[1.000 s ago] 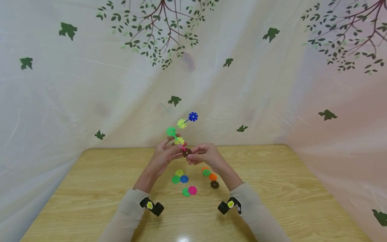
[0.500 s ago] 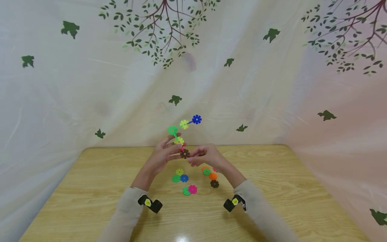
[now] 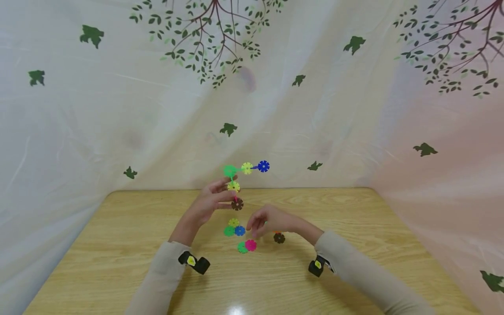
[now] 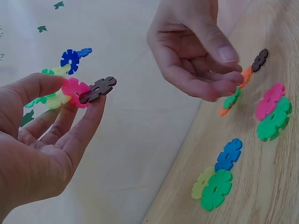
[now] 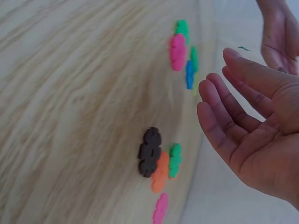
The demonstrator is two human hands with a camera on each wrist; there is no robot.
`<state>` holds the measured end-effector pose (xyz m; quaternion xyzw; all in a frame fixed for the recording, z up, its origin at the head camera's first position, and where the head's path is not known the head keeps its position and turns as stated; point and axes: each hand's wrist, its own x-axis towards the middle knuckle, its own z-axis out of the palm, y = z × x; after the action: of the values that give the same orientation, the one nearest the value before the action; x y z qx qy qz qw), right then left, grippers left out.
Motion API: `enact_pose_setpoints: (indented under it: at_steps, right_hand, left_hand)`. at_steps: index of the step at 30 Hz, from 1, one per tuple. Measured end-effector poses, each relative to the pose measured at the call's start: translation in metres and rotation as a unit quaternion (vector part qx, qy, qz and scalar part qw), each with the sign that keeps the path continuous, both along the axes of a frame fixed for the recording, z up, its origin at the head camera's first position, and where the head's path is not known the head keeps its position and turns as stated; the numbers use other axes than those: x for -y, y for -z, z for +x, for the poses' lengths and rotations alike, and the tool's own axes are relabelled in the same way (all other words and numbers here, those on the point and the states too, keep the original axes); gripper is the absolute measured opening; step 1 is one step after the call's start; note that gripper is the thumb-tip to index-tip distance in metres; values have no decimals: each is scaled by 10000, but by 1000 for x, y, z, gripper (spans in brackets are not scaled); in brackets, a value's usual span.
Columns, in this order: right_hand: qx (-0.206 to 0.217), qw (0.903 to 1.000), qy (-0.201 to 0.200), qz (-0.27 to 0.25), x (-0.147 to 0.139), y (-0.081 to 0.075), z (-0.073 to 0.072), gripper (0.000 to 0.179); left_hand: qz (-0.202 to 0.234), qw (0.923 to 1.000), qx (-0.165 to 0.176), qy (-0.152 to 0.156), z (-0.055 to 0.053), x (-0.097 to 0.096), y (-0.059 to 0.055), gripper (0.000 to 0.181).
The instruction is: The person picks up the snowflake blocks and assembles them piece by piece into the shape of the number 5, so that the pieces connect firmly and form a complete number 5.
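I've got the left hand (image 3: 208,204) pinching a chain of linked discs (image 3: 234,187) near its brown end; my right hand (image 3: 272,220) hovers over the tabletop (image 3: 354,245), loosely curled, holding nothing, a pink disc (image 3: 251,245) and a blue disc (image 3: 239,231) near its fingertips.

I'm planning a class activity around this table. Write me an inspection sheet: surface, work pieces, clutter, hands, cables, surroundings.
Surface: wooden table with light grain; a spot of glare at the bottom of the head view.
Work pieces: a chain of linked notched discs, raised off the table; loose discs lie in small groups, among them a pink disc, a blue disc and a dark brown disc.
Clutter: nothing seen.
Hands: left hand holds the chain near its brown end; right hand holds nothing, fingers loosely curved.
Cables: nothing seen.
Surroundings: pale leaf-patterned cloth behind the table.
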<state>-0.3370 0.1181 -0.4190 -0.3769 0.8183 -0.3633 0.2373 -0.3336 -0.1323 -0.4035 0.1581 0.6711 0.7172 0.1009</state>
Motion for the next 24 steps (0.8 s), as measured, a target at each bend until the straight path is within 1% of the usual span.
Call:
enact_pose_setpoints:
  at_steps: [4, 9, 13, 17, 19, 24]
  right_hand:
    - [-183, 9996, -64, 194, 0, 6, 4, 19]
    - [-244, 9991, -77, 337, 0, 12, 6, 18]
    - [-274, 9986, -137, 428, 1, 15, 7, 21]
    - [-340, 9976, -309, 520, 3, 16, 8, 25]
    - [-433, 9967, -413, 550, 4, 17, 8, 26]
    - [-620, 9950, -524, 587, 4, 19, 8, 25]
  left_hand:
    - [-91, 9999, 88, -44, 2, -1, -2, 62]
    - [-8, 9997, 202, -125, 3, -2, -2, 64]
    - [67, 9998, 181, -101, 2, -2, -2, 61]
    - [44, 9998, 168, -66, 2, -2, -1, 61]
    - [16, 9998, 162, -67, 1, -2, -1, 61]
    - [-26, 9999, 143, -35, 1, -3, -1, 60]
